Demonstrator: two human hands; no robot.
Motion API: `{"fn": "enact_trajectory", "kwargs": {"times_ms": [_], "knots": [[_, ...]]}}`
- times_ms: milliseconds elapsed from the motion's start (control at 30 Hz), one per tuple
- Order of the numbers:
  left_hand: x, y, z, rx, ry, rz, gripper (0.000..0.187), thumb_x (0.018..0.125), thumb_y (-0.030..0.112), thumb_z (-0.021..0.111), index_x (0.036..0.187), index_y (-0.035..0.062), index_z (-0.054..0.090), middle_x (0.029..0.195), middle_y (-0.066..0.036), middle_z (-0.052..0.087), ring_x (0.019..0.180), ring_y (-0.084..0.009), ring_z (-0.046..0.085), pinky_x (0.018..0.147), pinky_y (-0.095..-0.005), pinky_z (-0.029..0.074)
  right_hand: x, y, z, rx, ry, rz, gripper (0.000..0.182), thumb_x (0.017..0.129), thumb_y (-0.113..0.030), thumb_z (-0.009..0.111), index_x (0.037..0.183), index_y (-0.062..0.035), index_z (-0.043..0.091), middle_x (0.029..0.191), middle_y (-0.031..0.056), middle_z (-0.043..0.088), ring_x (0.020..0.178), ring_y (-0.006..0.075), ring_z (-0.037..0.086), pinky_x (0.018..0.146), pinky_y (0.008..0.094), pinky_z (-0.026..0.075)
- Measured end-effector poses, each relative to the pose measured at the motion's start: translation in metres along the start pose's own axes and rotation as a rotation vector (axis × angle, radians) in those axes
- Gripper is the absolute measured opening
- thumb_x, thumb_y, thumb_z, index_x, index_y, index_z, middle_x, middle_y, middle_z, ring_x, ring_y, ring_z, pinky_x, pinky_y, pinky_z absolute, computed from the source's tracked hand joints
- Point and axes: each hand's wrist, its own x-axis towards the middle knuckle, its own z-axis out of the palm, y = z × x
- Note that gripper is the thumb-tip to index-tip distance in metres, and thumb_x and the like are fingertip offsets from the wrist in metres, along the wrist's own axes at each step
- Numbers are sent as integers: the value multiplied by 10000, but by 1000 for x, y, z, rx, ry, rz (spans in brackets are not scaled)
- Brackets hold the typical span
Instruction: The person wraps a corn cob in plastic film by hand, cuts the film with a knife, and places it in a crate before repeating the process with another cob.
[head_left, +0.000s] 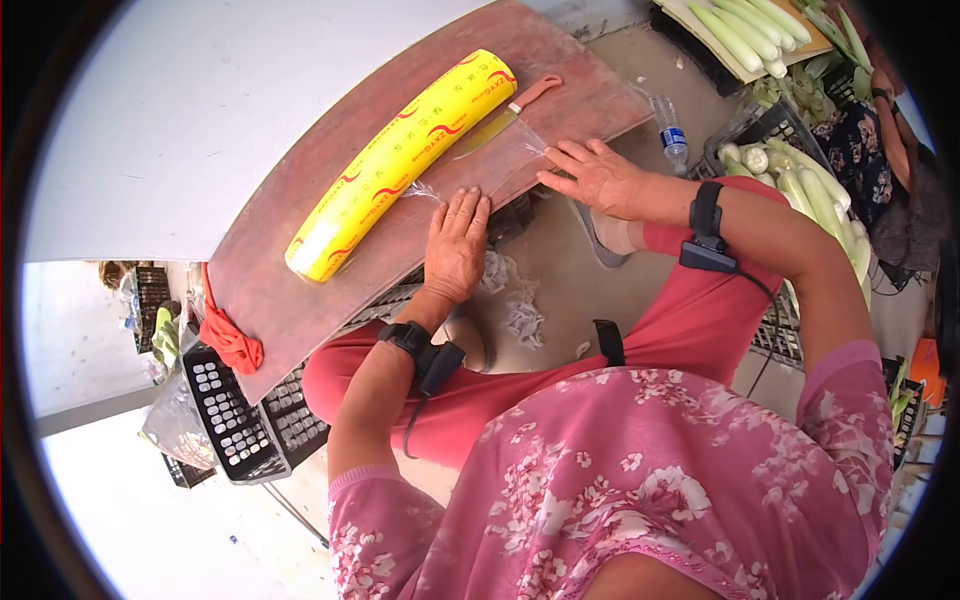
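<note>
Palm down, my left hand (458, 240) lies nearly flat across the near edge of the table (585, 95), fingers stretched out side by side and closed around nothing. Seen from my head, my right hand (600, 180) reaches the same edge farther to the right, fingers extended and a little apart, the tips near wrinkled clear film (424, 190); whether I am pinching any of it, I cannot tell. That film shows as shiny creases between the yellow roll (400, 160) and my hands, so thin that its outline is hard to follow. Across the tabletop, just beyond my fingers, lies the roll on its side. I judge it fairly heavy and firm, smooth enough to slip or roll, so it is best held at both ends. The film should be light, limp and clingy, easily torn or puckered; I would take it by its free edge, both corners, pulling evenly. Beside the roll lies a knife (516, 105), so fingers should stay off the blade there. Beyond the table's right end is a plastic bottle (672, 130); at the left end hangs a red cloth (232, 342).
</note>
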Motion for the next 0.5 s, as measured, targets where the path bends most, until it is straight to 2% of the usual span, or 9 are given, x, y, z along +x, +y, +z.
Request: {"fn": "enact_trajectory", "kwargs": {"times_ms": [100,200,300,467,500], "knots": [[-6,11,-2,18,-44,-48,663,801,135,625,1410,16,392,1477,-159,380,1389,-327,330,1133,-489,240,1,-1,-6,24,-103,30,596,864,-124,534,1442,-138,387,1477,171,338,1352,329,329,1051,448,307],[-10,21,-3,84,-115,-102,739,803,178,648,1443,2,323,1508,-168,325,1413,-329,283,1146,-501,206,0,-1,-9,38,-126,17,612,857,-110,540,1446,-134,377,1476,172,335,1354,334,324,1060,453,297],[-16,35,-2,101,-131,-166,778,797,189,645,1454,-15,281,1528,-186,273,1431,-354,233,1155,-511,176,-1,1,-3,-25,29,-25,665,797,-140,649,1419,-102,417,1374,164,403,1266,308,386,968,414,351],[-26,44,12,148,-106,-247,758,803,175,598,1453,-27,264,1529,-229,240,1433,-412,194,1157,-530,153,-2,1,-1,-17,25,-22,665,788,-136,654,1412,-103,426,1369,158,408,1241,297,402,942,408,363],[-28,45,15,167,-97,-254,805,777,182,631,1454,-34,253,1526,-246,230,1429,-429,184,1155,-539,147,-2,2,0,-20,30,-22,664,787,-138,655,1410,-104,428,1368,157,409,1237,295,404,938,407,364]]}}
